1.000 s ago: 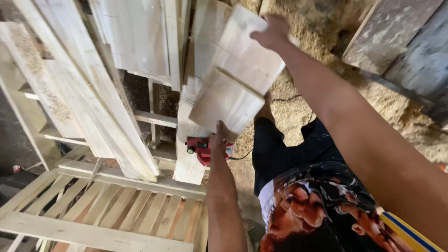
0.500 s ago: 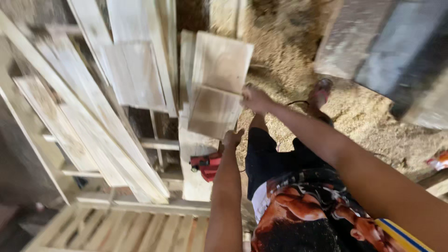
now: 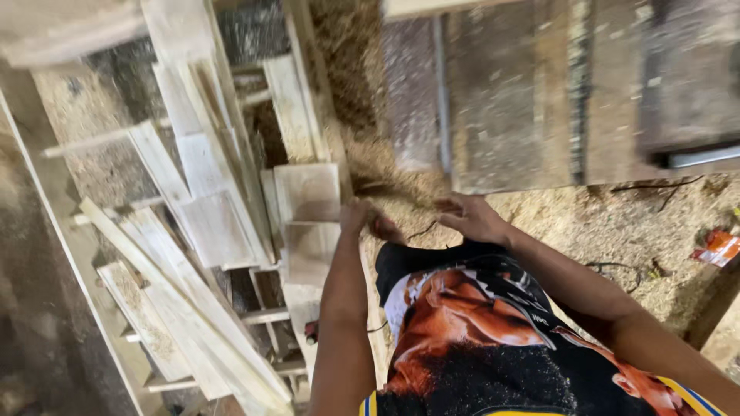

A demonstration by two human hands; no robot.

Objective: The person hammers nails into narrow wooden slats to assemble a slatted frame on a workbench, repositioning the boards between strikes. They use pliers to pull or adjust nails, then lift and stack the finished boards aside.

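Observation:
Two short pale wooden boards rest one above the other against a pile of longer planks, left of centre. My left hand is curled around the right edge of the upper short board. My right hand hovers to the right of it, off the wood, fingers loosely spread and holding nothing. Both forearms reach up from the bottom of the view, over my black printed shirt.
A wooden frame with rungs lies under the planks. A red tool peeks out beside my left arm. Sawdust covers the ground; a dusty bench or machine stands beyond. An orange wrapper lies at the right.
Both hands held the two short boards up high; the boards have come down onto the plank pile. My right hand has let go and pulled right. The camera has tilted and swung.

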